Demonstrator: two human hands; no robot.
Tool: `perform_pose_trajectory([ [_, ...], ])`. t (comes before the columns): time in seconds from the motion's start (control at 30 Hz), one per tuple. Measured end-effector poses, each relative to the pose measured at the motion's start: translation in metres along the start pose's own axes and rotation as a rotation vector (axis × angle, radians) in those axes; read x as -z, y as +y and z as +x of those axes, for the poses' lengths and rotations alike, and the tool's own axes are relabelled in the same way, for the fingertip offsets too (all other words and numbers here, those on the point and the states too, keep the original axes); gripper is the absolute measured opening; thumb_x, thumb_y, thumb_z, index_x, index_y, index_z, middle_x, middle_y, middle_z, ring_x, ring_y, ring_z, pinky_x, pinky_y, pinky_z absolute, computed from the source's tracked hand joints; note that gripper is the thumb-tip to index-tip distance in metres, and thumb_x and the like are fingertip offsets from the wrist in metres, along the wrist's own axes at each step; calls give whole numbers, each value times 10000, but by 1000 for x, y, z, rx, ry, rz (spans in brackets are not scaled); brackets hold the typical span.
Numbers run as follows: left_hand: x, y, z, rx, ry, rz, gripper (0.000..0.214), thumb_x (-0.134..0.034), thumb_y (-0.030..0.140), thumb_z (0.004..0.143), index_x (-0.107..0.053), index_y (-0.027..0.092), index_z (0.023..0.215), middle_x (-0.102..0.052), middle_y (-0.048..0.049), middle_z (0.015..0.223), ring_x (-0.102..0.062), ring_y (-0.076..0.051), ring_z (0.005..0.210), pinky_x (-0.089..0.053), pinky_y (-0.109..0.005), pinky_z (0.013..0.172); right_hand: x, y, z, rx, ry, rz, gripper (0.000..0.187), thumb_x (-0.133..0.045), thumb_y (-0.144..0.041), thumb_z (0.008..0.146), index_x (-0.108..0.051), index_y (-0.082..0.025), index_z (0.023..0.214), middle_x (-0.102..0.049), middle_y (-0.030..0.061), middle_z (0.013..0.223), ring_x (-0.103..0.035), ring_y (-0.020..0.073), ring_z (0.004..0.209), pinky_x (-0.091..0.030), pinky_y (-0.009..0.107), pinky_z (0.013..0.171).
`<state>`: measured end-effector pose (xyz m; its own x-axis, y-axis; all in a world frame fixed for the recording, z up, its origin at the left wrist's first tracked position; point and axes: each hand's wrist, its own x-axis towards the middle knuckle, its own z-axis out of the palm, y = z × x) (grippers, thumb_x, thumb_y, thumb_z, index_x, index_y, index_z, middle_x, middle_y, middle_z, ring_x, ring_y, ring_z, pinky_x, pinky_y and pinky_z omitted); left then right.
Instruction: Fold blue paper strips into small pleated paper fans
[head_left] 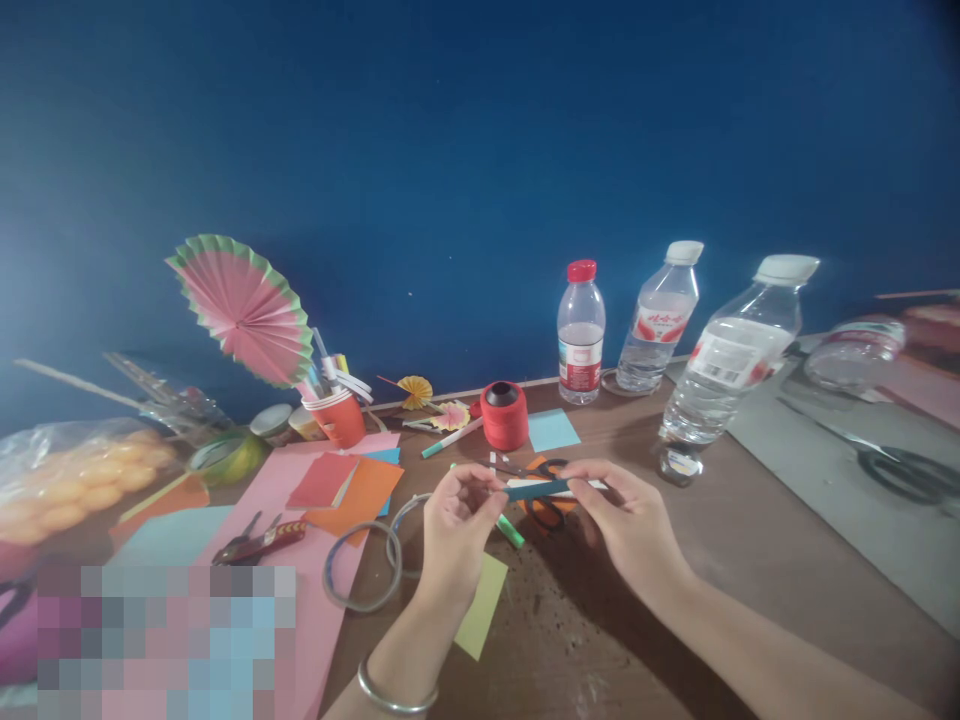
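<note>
Nearest to me, a silver bangle is sitting on my left wrist, and a yellow sheet is lying on the brown table just under that arm. My left hand is pinching one end of a narrow strip between thumb and fingertips, and my right hand is gripping the other end the same way. The strip is dark teal, thin, flat and straight, running almost level between my hands above the table, with a pale sliver showing at its right end.

Under it, scissors with orange handles are lying beside a green pen. To the left, wire rings are resting at the edge of a pink sheet, with orange paper above them.

Further back, a red spool is standing next to a light blue square. Three water bottles are lining up to the right, and a pink and green paper fan is rising from an orange cup against the blue wall.
</note>
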<state>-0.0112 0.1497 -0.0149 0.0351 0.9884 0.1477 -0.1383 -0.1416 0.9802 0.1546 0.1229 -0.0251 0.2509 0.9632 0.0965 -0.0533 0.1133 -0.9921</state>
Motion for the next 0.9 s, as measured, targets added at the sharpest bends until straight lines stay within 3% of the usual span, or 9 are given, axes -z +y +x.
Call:
perform_pose_trajectory([
  [0.07, 0, 1, 0, -21, -9, 42, 155, -626, 152, 698, -538, 175, 823, -579, 20, 716, -495, -69, 623, -394, -161, 551, 1, 0, 0, 68, -31, 3, 98, -565, -277, 762, -607, -190, 774, -586, -26, 605, -398, 37, 327, -337, 182, 341],
  [0.17, 2, 4, 1, -77, -36, 97, 134, -618, 169, 712, -534, 177, 816, -579, 17, 718, -508, -80, 642, -402, -166, 554, 4, -3, 1, 219, -109, -34, 71, -556, -232, 770, -615, -195, 756, -616, 29, 902, -446, 28, 369, -388, 191, 352],
  [0.3, 7, 6, -1, -231, -73, 248, 74, -567, 148, 749, -541, 188, 805, -580, 13, 728, -517, -84, 640, -405, -172, 563, 12, -15, 6, 564, -197, -213, 125, -529, -142, 781, -635, -210, 780, -637, 44, 890, -607, 119, 643, -505, 232, 535],
  [0.4, 13, 11, -4, -478, -139, 359, 158, -475, 73, 772, -545, 198, 838, -589, -8, 784, -549, -115, 727, -427, -208, 630, 25, -26, 11, 839, -300, -362, 183, -505, -93, 789, -633, -211, 845, -650, 50, 924, -612, 147, 840, -518, 274, 703],
  [0.47, 18, 17, -8, -670, -272, 514, 225, -441, 26, 764, -542, 200, 864, -606, -20, 804, -556, -123, 742, -422, -228, 658, 35, -32, 12, 986, -397, -479, 205, -495, -94, 799, -621, -217, 905, -646, 47, 990, -607, 139, 880, -515, 277, 738],
  [0.5, 19, 20, -10, -779, -412, 653, 243, -442, 15, 756, -551, 202, 867, -619, -21, 799, -554, -123, 721, -410, -231, 652, 39, -34, 11, 1029, -439, -546, 220, -491, -98, 805, -610, -216, 948, -638, 48, 1025, -596, 140, 922, -511, 277, 756],
  [0.57, 22, 27, -16, -876, -576, 869, 233, -439, 24, 754, -557, 195, 859, -624, -28, 763, -531, -127, 662, -377, -236, 605, 46, -35, 7, 1088, -471, -598, 213, -486, -117, 815, -592, -197, 981, -640, 53, 1032, -593, 137, 933, -502, 277, 777],
  [0.7, 24, 36, -34, -805, -677, 999, 236, -382, 59, 794, -540, 193, 907, -618, -42, 747, -512, -135, 640, -364, -246, 595, 54, -31, -7, 1068, -621, -709, 253, -407, -127, 847, -572, -216, 1017, -638, 29, 1045, -589, 139, 907, -477, 283, 764],
  [0.9, 25, 38, -59, -593, -899, 1071, 268, -331, 117, 843, -555, 223, 944, -631, -31, 840, -530, -129, 704, -384, -242, 659, 59, -18, -22, 1128, -934, -891, 316, -302, -143, 868, -596, -208, 965, -648, 28, 990, -520, 114, 617, -383, 261, 564],
])
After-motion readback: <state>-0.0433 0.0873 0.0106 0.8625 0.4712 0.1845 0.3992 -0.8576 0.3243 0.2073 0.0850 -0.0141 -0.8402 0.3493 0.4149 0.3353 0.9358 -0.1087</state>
